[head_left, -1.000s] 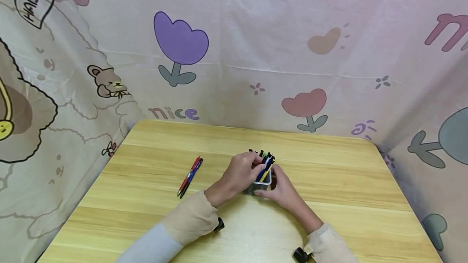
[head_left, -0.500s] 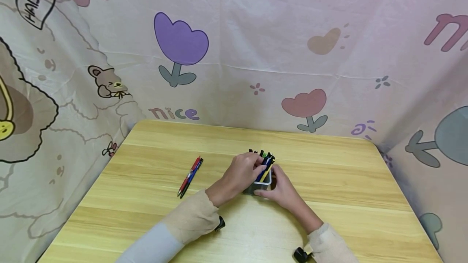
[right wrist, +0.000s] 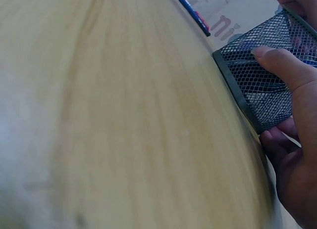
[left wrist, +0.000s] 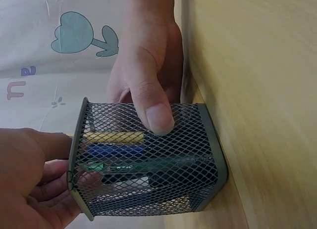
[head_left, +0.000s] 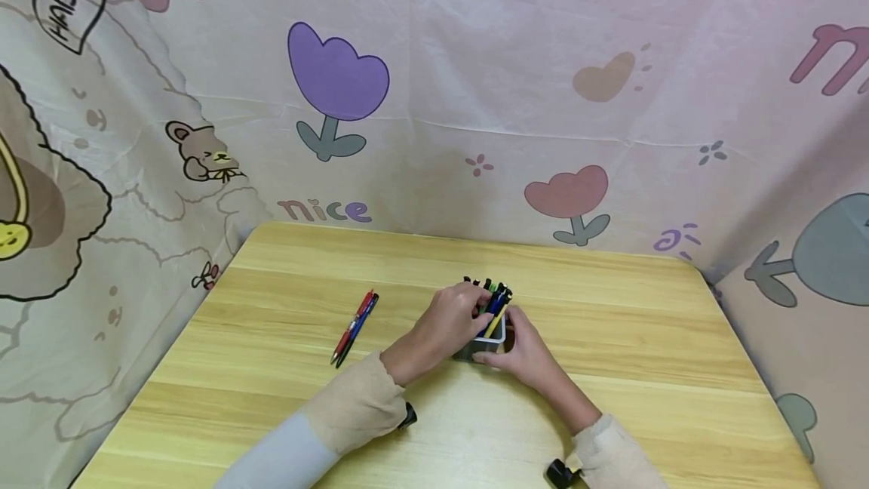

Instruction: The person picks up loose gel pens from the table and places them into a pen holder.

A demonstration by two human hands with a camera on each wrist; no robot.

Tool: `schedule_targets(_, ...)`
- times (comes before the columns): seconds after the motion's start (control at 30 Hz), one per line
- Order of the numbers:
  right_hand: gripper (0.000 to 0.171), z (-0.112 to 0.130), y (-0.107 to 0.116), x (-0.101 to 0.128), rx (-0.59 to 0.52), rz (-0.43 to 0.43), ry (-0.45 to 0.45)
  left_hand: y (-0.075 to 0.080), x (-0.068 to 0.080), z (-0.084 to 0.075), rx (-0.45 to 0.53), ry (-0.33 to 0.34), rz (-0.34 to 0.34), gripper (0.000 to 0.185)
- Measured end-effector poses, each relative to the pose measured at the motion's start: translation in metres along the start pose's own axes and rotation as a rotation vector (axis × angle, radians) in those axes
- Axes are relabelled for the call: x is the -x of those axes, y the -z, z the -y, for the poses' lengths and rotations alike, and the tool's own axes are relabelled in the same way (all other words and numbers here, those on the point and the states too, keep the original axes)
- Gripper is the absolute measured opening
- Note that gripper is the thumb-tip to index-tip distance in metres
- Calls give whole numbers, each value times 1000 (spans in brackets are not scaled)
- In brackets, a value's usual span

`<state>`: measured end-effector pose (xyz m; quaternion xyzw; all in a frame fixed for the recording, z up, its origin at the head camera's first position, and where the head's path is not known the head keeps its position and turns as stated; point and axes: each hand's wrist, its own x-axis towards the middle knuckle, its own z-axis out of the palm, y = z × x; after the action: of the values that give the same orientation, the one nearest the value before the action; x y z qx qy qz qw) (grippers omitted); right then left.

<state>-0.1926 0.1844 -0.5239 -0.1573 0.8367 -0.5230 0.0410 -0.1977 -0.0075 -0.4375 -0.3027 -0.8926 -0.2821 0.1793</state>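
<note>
A grey mesh pen holder (head_left: 486, 344) stands on the wooden table (head_left: 611, 323), with several pens (head_left: 498, 297) sticking out of its top. My left hand (head_left: 470, 311) curls its fingers round the pens at the holder's mouth. My right hand (head_left: 501, 352) grips the holder from the right, its thumb across the front face. In the left wrist view the thumb (left wrist: 155, 112) presses on the mesh holder (left wrist: 148, 189); a yellow pen (left wrist: 114, 136) and blue and green ones lie inside. The right wrist view shows the same thumb (right wrist: 280, 66) on the holder (right wrist: 257, 90).
A red, a blue and a black pen (head_left: 353, 327) lie side by side on the table left of my hands, also seen as pens (right wrist: 192, 12) in the right wrist view. Printed fabric walls (head_left: 434, 96) close in the table's back and both sides.
</note>
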Motion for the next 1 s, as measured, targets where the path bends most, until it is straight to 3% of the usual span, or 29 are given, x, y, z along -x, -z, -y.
schedule_targets(0.43, 79, 2, -1, 0, -12, -3, -12, 22, 4, 9, -2, -115, -35, 35)
schedule_targets(0.83, 84, 2, -2, 1, 19, -29, -21, 44, 16, 35, -47, -19, -53, 37)
schedule_targets(1.0, 84, 2, -2, 1, 34, -33, -23, 51, 22, 45, -67, 67, -46, 35)
